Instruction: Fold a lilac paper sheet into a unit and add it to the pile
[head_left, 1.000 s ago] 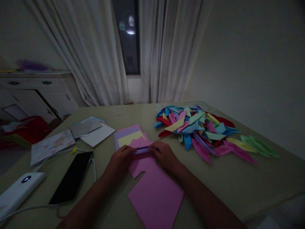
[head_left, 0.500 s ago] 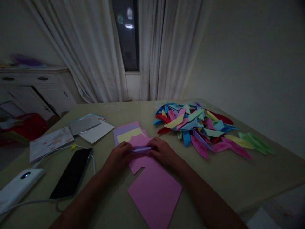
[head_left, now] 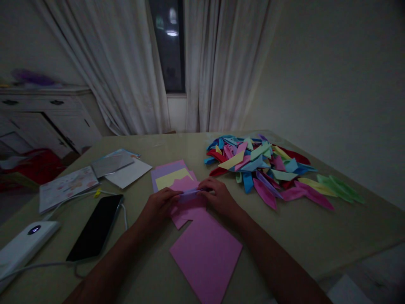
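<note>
Between my two hands is a narrow folded strip of purple paper (head_left: pixel 190 194). My left hand (head_left: pixel 161 202) pinches its left end, and my right hand (head_left: pixel 217 196) closes on its right end; the fingers partly hide both ends. Beneath the strip lie pink sheets (head_left: pixel 190 211) of paper. A pink square sheet (head_left: pixel 207 257) lies nearer to me, one corner pointing my way. Behind my left hand, a yellow sheet (head_left: pixel 172 179) rests on a purple sheet (head_left: pixel 154 174).
A heap of folded coloured paper pieces (head_left: pixel 256 158) sits at the back right. To the left are a black phone (head_left: pixel 96 228), a white power bank (head_left: pixel 27 247) with a cable, a printed card (head_left: pixel 68 188) and a white sheet (head_left: pixel 129 174). Curtains (head_left: pixel 126 67) hang behind the table.
Both hands have shifted slightly up with the purple strip, which now shows a broader face and slants up to the right. The paper heap has stayed put.
</note>
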{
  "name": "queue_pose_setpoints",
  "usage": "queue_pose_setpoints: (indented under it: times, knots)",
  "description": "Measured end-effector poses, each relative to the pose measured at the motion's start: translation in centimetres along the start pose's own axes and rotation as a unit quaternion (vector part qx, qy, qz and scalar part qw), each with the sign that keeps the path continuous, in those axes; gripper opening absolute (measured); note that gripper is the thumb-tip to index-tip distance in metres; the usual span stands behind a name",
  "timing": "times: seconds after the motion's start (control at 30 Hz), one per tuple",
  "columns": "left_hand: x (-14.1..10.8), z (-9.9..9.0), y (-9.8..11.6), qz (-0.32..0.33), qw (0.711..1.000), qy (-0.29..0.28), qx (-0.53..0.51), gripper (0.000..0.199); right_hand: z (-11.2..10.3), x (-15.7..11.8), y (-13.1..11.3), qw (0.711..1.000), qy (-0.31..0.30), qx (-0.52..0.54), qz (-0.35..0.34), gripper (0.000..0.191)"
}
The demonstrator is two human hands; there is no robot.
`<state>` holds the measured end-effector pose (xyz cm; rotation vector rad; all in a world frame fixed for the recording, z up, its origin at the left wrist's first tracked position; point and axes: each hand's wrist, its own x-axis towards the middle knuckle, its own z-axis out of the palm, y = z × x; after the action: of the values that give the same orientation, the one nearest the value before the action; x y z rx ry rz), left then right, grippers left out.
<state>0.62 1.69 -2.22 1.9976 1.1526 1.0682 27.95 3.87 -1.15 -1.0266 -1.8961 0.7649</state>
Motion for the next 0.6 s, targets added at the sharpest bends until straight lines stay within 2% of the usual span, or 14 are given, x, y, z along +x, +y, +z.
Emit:
queue_pose_setpoints:
  times: [0.1, 0.2, 0.27, 0.37, 0.5, 0.6]
  knots:
    - [0.0, 0.3, 0.8, -0.079, 0.993, 0.002, -0.085, 0.029, 0.1, 0.0, 0.3, 0.994, 0.006, 0.090, 0.061, 0.013]
    - [-0.1, 0.5, 1.4, -0.100, 0.986, 0.004, -0.131, 0.026, 0.3, 0.0, 0.5, 0.971, -0.019, 0.192, 0.140, 0.021]
    - [0.0, 0.5, 1.4, -0.103, 0.986, 0.012, -0.128, 0.028, 0.3, 0.0, 0.5, 0.958, -0.033, 0.229, 0.169, 0.023]
    - [0.2, 0.3, 1.4, -0.108, 0.987, 0.027, -0.113, 0.033, 0.5, 0.1, 0.3, 0.952, -0.016, 0.247, 0.182, 0.024]
    - [0.4, 0.3, 1.7, -0.110, 0.987, 0.016, -0.119, 0.037, 0.6, 0.3, 0.1, 0.955, 0.055, 0.239, 0.166, 0.018]
    - [0.2, 0.5, 2.1, -0.132, 0.980, -0.009, -0.146, 0.034, 0.5, 0.3, -0.1, 0.959, 0.056, 0.235, 0.148, 0.019]
